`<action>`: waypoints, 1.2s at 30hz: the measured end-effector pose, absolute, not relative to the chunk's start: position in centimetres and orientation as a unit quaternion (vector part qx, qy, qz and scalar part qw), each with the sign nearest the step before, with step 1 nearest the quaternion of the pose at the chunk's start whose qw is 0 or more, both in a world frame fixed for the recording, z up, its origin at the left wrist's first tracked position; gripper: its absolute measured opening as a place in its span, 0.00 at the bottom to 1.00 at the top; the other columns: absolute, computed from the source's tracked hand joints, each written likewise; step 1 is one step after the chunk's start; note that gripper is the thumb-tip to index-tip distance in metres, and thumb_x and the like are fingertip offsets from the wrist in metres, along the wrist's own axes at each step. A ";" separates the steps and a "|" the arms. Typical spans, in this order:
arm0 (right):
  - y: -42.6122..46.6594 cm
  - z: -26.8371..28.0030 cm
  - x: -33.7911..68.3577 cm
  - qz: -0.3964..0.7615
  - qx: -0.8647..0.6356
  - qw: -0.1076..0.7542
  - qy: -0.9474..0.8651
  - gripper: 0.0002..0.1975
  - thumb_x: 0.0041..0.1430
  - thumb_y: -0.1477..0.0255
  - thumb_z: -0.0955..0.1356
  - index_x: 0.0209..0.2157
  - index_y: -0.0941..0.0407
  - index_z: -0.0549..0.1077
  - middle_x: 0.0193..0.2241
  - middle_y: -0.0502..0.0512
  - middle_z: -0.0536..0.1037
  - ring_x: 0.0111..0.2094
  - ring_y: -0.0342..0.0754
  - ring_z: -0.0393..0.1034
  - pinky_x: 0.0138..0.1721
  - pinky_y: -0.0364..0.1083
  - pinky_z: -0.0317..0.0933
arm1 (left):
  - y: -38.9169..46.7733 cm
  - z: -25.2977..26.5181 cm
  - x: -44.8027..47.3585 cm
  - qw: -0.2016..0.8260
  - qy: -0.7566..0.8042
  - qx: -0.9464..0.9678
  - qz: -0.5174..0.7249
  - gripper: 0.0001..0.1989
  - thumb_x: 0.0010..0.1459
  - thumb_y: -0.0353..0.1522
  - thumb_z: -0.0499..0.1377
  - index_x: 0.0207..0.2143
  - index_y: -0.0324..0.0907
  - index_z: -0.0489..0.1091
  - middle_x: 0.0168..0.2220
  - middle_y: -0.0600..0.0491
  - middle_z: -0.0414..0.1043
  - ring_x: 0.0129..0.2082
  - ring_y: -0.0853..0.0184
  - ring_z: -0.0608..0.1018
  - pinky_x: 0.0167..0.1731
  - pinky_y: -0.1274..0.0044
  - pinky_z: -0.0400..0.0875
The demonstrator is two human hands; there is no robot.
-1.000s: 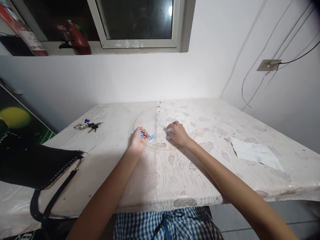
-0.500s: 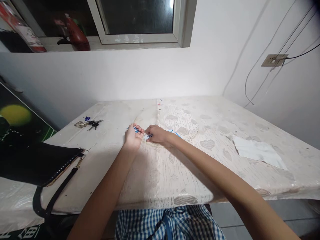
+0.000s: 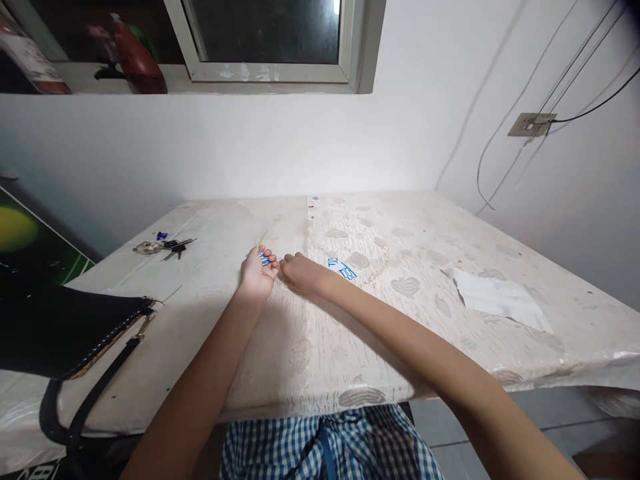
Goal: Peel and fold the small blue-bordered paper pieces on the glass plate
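Note:
My left hand (image 3: 259, 272) is closed, palm turned up, around a small white piece with blue print (image 3: 264, 259); its exact kind I cannot make out. Fingertips together, my right hand (image 3: 300, 272) meets the left hand's fingertips. What the right fingers pinch, if anything, is hidden. Just behind the right wrist, another flat white piece with blue markings (image 3: 343, 268) lies on the patterned tablecloth (image 3: 330, 347).
A bunch of keys (image 3: 175, 248) and a small blue scrap (image 3: 161, 235) lie at the left. Nearer stands a black bag (image 3: 70, 327) with a strap. A white paper sheet (image 3: 503, 300) rests at the right. The wall (image 3: 280, 143) bounds the table's back.
The right fingers have drawn in closer to the left hand, and the blue-marked piece under them is now out of sight. The piece behind the right wrist shows more fully. The view has shifted slightly.

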State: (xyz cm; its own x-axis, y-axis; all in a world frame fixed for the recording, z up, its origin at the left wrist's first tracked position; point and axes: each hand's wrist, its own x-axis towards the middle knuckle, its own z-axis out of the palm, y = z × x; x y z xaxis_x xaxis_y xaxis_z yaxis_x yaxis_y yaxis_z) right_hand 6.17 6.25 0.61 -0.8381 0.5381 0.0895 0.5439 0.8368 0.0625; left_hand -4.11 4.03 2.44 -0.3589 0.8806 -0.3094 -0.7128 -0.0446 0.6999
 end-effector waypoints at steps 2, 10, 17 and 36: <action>5.7 -0.1 6.0 -0.103 -0.260 0.039 -0.959 0.12 0.56 0.81 0.59 0.39 0.67 0.70 0.37 0.67 0.72 0.41 0.55 0.64 0.41 0.50 0.58 | 3.9 2.6 -4.1 0.552 0.414 0.104 0.716 0.08 0.53 0.23 0.47 0.24 0.40 0.56 0.16 0.60 0.54 0.13 0.77 0.59 0.15 0.84 0.52; 5.0 -0.4 5.9 -0.117 -0.268 0.059 -0.954 0.14 0.59 0.81 0.56 0.41 0.69 0.69 0.35 0.69 0.72 0.37 0.54 0.66 0.34 0.49 0.60 | 3.9 2.9 -4.4 0.545 0.416 0.101 0.721 0.08 0.54 0.23 0.47 0.23 0.40 0.55 0.15 0.61 0.53 0.13 0.78 0.58 0.16 0.84 0.54; 7.1 0.5 11.0 0.145 -0.325 0.263 -0.897 0.13 0.49 0.84 0.62 0.36 0.60 0.72 0.34 0.56 0.75 0.33 0.44 0.68 0.35 0.41 0.59 | 4.0 2.7 -4.3 0.554 0.402 0.100 0.722 0.08 0.54 0.23 0.46 0.23 0.40 0.55 0.15 0.60 0.54 0.13 0.78 0.59 0.16 0.84 0.54; 11.1 -1.7 20.3 0.228 -0.564 0.343 -0.716 0.15 0.44 0.84 0.63 0.35 0.60 0.74 0.32 0.54 0.72 0.27 0.40 0.64 0.29 0.38 0.57 | 4.2 2.4 -4.0 0.568 0.419 0.106 0.700 0.08 0.53 0.22 0.47 0.23 0.39 0.56 0.15 0.60 0.54 0.12 0.78 0.59 0.15 0.85 0.55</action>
